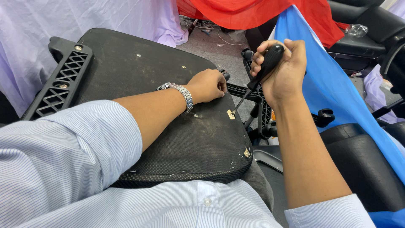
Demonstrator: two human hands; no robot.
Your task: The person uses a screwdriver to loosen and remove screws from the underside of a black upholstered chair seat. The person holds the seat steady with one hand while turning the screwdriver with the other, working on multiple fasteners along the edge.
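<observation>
Right hand [283, 69] clenched around the black handle of a screwdriver [258, 78], shaft angled down, tip set on a small pale fitting at the edge of an upturned office-chair seat [168, 105] lying across the lap. Left hand [207, 84], wristwatch [181, 93] behind it, curled over the seat's far edge, fingertips hidden. Black armrest bracket [59, 82] bolted along the seat's left side; blue cloth [333, 88] just right.

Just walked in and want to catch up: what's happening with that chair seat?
A person has an upturned black chair seat lying across their lap, underside up. Their right hand grips a black-handled screwdriver, its tip set against a small pale spot on the seat's underside. Their left hand, a metal watch on its wrist, presses on the seat's far edge. A black plastic armrest bracket is attached on the left side.
</observation>
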